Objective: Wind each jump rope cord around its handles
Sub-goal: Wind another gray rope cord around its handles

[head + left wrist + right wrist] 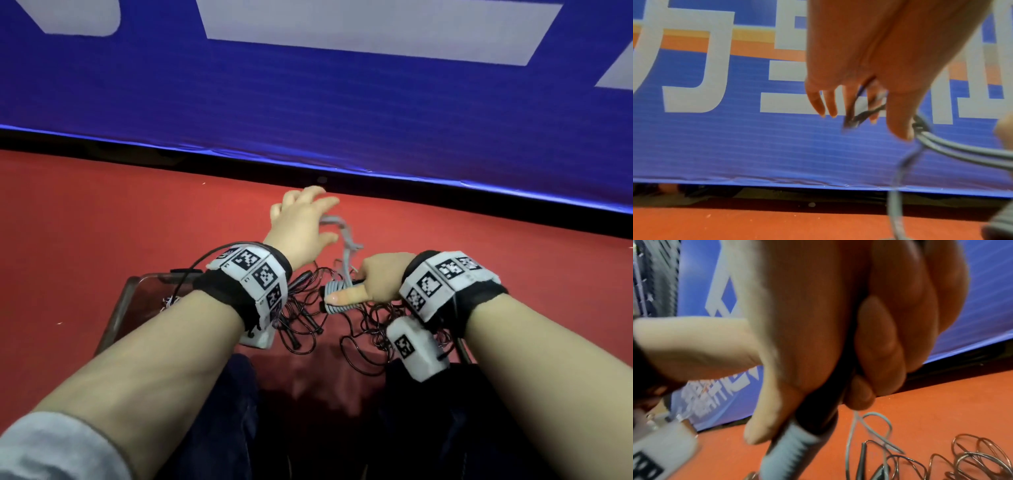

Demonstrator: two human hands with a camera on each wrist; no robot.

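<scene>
Forearms are reaching out from the bottom of the head view, each wearing a wristband printed with black-and-white markers. Farther out on the left, the left hand (301,222) is lifting a loop of the gray cord (344,236) above the red floor (102,222). Its fingers look spread from above; only the left wrist view is showing that the cord is running between those fingers (818,100) and draping past the thumb, so this grip is catching the cord loosely. Moving right, the right hand (376,277) is clenching the black handles (356,282), thumb lying along the gray coils (337,296) already wound on them. Its own wrist view is showing the curled fingers (879,337) pressing on the handles, which the head view is hiding. Beneath both hands, tangled dark jump ropes (342,329) are lying on the floor. A blue banner (308,102) is standing behind.
</scene>
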